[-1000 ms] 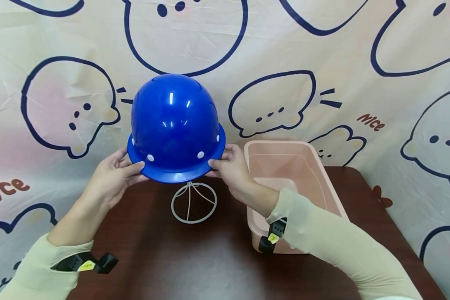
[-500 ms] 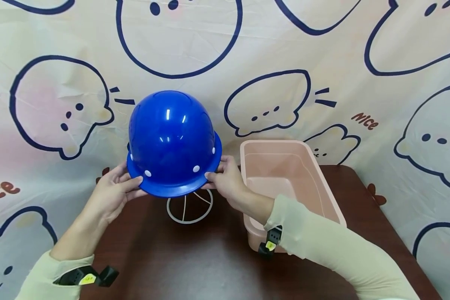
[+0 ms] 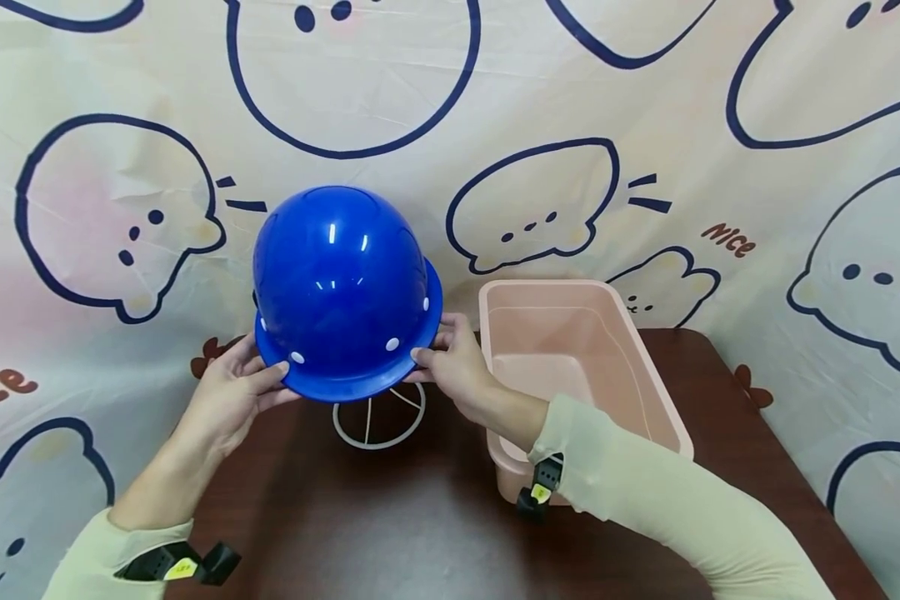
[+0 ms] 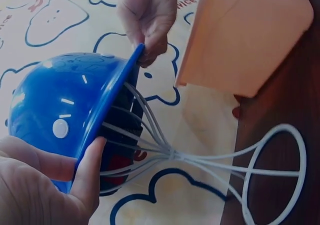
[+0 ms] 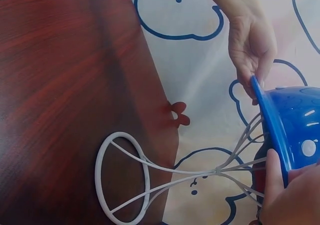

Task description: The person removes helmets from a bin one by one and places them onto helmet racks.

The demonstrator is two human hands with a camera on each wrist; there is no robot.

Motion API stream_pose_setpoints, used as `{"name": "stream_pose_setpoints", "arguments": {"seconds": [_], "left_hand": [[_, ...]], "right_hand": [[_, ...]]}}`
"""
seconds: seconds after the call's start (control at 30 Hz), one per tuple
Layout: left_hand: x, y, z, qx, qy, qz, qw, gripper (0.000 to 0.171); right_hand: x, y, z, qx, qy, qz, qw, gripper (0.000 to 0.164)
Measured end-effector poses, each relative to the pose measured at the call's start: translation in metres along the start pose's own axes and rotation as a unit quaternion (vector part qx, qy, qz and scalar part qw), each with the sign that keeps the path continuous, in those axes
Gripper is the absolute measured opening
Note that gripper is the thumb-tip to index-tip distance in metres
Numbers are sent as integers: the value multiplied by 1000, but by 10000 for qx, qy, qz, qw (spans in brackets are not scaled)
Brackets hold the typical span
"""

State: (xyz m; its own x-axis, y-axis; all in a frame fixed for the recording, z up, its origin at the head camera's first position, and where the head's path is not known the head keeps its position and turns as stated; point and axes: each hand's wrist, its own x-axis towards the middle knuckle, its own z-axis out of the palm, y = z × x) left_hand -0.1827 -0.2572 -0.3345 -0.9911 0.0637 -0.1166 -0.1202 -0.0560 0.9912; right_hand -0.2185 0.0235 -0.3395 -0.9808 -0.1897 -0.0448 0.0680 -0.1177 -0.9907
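Note:
A blue hard hat [image 3: 337, 275] with white round studs sits over a white wire stand [image 3: 378, 447], brim downward. In both wrist views the upper wires of the stand [image 4: 172, 155] reach up inside the hat. My left hand [image 3: 228, 387] pinches the brim at its left side, thumb on top and fingers beneath. On the opposite side my right hand [image 3: 461, 367] pinches the brim the same way. The stand's ring base rests on the table. Most of the hat's inside is hidden in the head view; a dark lining and a red patch show in the left wrist view.
A pink plastic bin [image 3: 562, 367] stands on the dark wooden table [image 3: 390, 533], right of the stand and close to my right forearm. A cartoon-printed cloth [image 3: 390, 75] hangs behind and beside the table.
The hat has come down over the stand with both hands holding its brim, covering more of the wires. Over the last half second it has sunk only slightly.

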Motion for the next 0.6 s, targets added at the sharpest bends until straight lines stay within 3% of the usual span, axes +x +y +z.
{"name": "stream_pose_setpoints", "arguments": {"seconds": [0.33, 0.6], "left_hand": [[-3, -1, -8, 487, -85, 102, 9987, 93], [-1, 11, -20, 1221, -114, 69, 9924, 86]], "right_hand": [[4, -6, -11, -138, -309, 71, 9994, 56], [8, -31, -37, -644, -22, 173, 9978, 56]]}}
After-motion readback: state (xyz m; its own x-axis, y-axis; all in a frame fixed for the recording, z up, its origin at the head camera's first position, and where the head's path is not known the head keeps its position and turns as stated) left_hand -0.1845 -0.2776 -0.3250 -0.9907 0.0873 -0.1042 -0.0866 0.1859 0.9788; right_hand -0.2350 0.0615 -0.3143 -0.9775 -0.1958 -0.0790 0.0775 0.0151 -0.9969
